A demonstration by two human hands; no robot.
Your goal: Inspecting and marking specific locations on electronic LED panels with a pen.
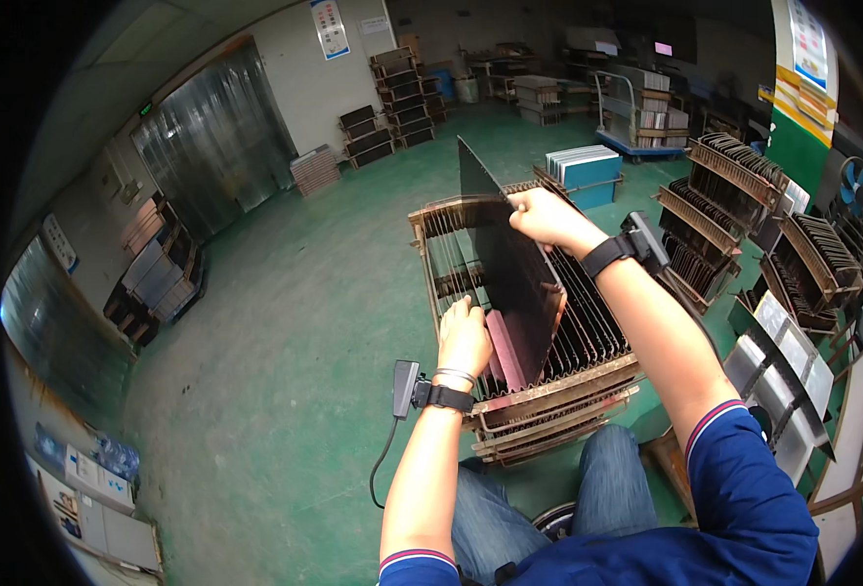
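A large dark, glossy flat panel stands on edge, tilted, in a slotted rack in front of my knees. My right hand is closed on the panel's upper edge, thumb on the near side. My left hand is lower, over the left part of the rack beside the panel's left face. Its fingers reach forward, partly foreshortened; whether they touch the panel is hard to see. Between that hand and the panel shows a pinkish strip, perhaps a reflection. Several more dark panels fill the rack's right side.
Stacked slotted racks stand to the right, by a blue fan. Beyond my rack sits a crate of blue-and-white panels. A trolley is farther back. Leaning panels lie near my right elbow. Green floor spreads leftward.
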